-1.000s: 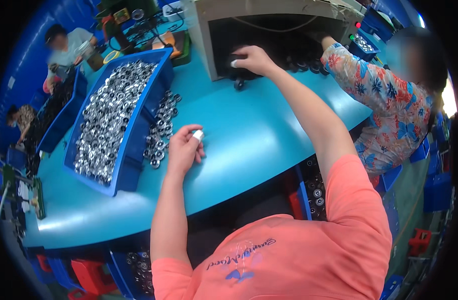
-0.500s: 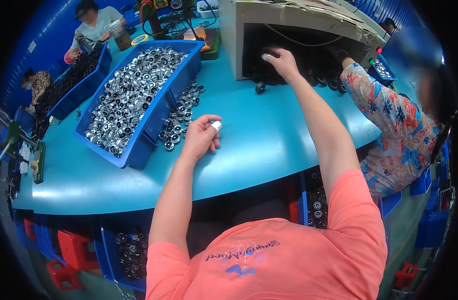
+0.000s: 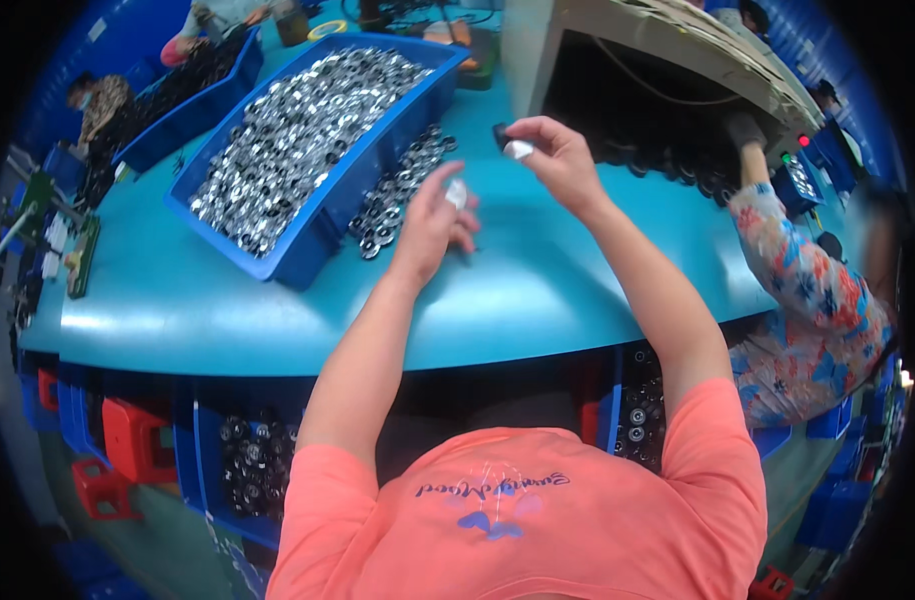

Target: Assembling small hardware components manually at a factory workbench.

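My right hand [image 3: 559, 165] is in front of the box opening, pinching a small black part [image 3: 500, 135] between thumb and fingertips. A white wrap covers its thumb tip. My left hand [image 3: 437, 222] hovers over the table, slightly blurred, with its fingers apart and nothing visible in them; it wears a white wrap too. Just left of it lies a loose pile of small round silver-and-black parts [image 3: 385, 215]. Beside that pile a blue bin [image 3: 322, 215] is heaped with similar shiny parts. More dark round parts [image 3: 667, 172] lie along the mouth of the pale box [image 3: 533, 75].
On the right, a co-worker's floral sleeve [image 3: 767, 235] reaches toward the box opening. Another blue bin [image 3: 192, 100] with black pieces stands at the far left, by other people. Under the turquoise table [image 3: 217, 325] are bins of round parts and red stools [image 3: 132, 440].
My right hand has come out of the box opening toward me, now with a small black part in its fingertips. My left hand has lifted slightly. The whole view has shifted.
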The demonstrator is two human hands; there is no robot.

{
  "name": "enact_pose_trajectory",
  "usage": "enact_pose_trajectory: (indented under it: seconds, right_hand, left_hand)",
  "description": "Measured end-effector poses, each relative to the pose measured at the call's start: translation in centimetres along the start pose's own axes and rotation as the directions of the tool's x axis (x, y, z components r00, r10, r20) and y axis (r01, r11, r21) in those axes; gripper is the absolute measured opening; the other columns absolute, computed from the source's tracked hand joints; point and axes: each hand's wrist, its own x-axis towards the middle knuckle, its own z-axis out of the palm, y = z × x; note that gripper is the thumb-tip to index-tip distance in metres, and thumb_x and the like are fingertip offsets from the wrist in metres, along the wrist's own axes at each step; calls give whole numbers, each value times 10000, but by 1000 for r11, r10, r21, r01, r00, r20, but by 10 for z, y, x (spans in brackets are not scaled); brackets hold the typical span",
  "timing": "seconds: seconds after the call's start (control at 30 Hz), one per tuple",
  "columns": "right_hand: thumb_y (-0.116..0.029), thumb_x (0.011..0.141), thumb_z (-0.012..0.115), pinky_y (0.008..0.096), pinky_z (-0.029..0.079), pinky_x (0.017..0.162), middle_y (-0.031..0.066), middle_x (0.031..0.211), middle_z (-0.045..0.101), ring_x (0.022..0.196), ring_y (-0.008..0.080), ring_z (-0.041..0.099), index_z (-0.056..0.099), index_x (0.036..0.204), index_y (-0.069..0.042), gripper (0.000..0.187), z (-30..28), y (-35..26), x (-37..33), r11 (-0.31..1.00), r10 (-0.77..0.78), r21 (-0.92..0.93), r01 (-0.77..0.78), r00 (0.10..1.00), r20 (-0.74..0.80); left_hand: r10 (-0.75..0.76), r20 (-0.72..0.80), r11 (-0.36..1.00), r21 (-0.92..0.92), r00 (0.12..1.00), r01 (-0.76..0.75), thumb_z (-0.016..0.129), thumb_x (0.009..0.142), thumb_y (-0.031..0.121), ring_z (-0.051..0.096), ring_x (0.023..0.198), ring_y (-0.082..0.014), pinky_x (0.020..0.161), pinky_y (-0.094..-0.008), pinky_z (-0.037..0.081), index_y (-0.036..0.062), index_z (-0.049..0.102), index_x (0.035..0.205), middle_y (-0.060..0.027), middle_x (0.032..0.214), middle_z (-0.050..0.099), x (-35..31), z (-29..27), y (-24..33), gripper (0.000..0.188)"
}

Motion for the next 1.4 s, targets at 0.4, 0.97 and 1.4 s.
enact_pose_trajectory:
  seconds: [0.4, 0.97, 1.4]
  right_hand:
    - [-100, 882, 717, 198, 399, 541, 35, 985, 673, 584, 28, 472, 651, 1073, -48, 209, 67, -19, -33, 950, 141, 295, -101, 983, -119]
    - [7, 929, 543, 302, 543, 955, 168, 1248, 594, 1004, 196, 645, 439, 1403, 63, 489, 39, 2, -31, 683, 418, 534, -498, 866, 273]
    - [-18, 919, 588, 280, 529, 939, 114, 1271, 601, 999, 147, 630, 529, 1382, 17, 469, 37, 14, -31, 775, 346, 436, -458, 884, 313]
  left_hand:
    - [76, 105, 851, -524, 992, -10, 458, 1039, 228, 586, 852, -205, 691, -326, 491, 63, 481, 1374, -131, 1084, 620, 3, -28, -4, 375]
    - [28, 215, 780, -616, 976, 114, 394, 981, 276, 587, 741, -238, 619, -350, 474, 67, 474, 1393, -187, 1008, 628, 7, -29, -5, 469]
    - [49, 166, 798, -600, 985, 61, 469, 1006, 320, 562, 744, -225, 612, -322, 453, 24, 545, 1305, -186, 985, 640, 3, -25, -4, 427]
